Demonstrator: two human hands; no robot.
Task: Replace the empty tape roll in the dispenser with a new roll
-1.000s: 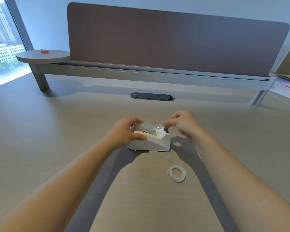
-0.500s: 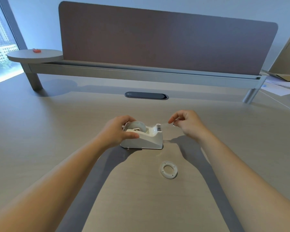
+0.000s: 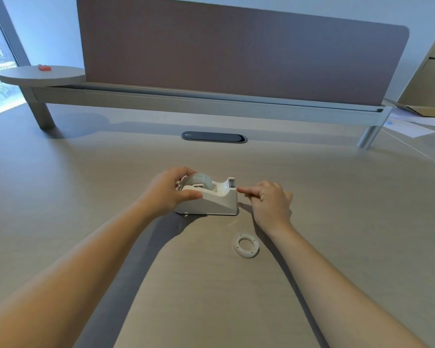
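Firmly left hand [image 3: 167, 192] grips dispenser [image 3: 212, 200], right hand [image 3: 270, 202] curled

No legible text, brand, number or sign appears anywhere. Faint marks on the tape roll [image 3: 199, 181] beside the left hand [image 3: 166, 191] are too blurred to read, as is a small pale mark on the dark oval grommet [image 3: 214, 137] beyond both hands.

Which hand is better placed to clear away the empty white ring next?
Right, probably: the right hand is nearer the empty white plastic ring on the desk, while the left hand steadies the white tape dispenser.
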